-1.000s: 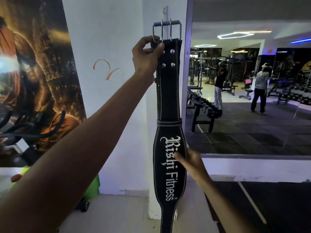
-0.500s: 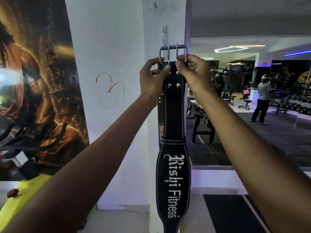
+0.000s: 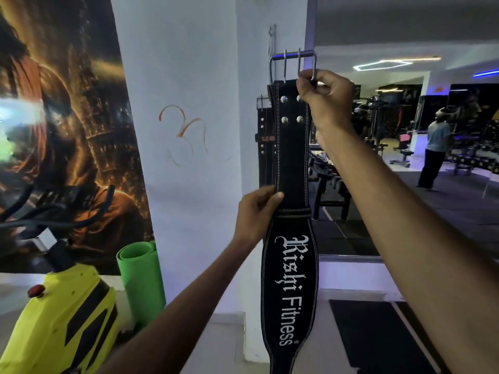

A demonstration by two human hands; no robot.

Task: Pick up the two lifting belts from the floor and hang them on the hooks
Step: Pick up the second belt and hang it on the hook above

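A black lifting belt point(image 3: 291, 157) with white "Rishi Fitness" lettering hangs vertically in front of the white pillar. Its steel buckle point(image 3: 292, 64) is at the top, just below a metal wall hook point(image 3: 272, 36). My right hand point(image 3: 324, 95) grips the belt's top right corner at the buckle. My left hand point(image 3: 256, 211) pinches the belt's left edge at mid-height, just above its loop. A second black belt point(image 3: 266, 147) hangs flat against the pillar behind the first, mostly hidden.
A yellow exercise bike point(image 3: 62, 314) and a rolled green mat point(image 3: 140, 279) stand at lower left against a mural wall. A large mirror point(image 3: 405, 157) to the right reflects gym racks and a person. A black floor mat point(image 3: 378, 336) lies below it.
My left hand has let go of the buckle end and dropped to the belt's middle edge. My right hand keeps the top. The view has shifted slightly upward along the pillar.
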